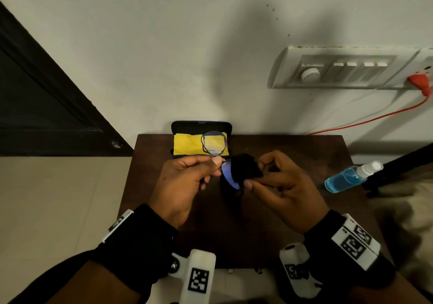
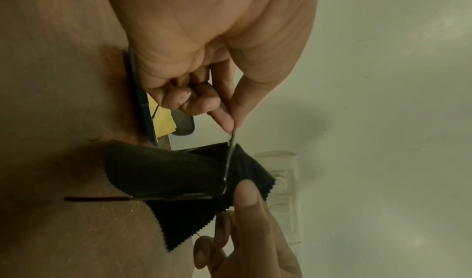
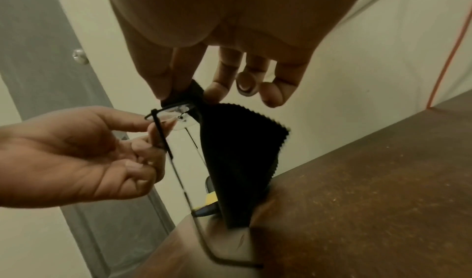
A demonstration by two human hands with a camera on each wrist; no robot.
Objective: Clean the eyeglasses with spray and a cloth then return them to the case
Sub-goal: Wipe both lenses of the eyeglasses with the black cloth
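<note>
From my head view, the left hand [image 1: 185, 182] pinches the eyeglasses [image 1: 214, 143] by the frame at about 12 o'clock over the dark table [image 1: 293, 153]. One lens is plain; the other is mostly hidden under the single black cloth [image 1: 246, 165], which the right hand [image 1: 281, 186] pinches against it. Behind them at 12 o'clock I count one open case [image 1: 201, 125] with one yellow cloth [image 1: 187, 143] inside, partly covered. At 3 o'clock lies one spray bottle [image 1: 351, 177], its blue liquid showing.

Left hand [image 1: 187, 179] pinches eyeglasses [image 1: 214, 143]; right hand [image 1: 283, 186] rubs black cloth [image 1: 246, 165] on lens.
</note>
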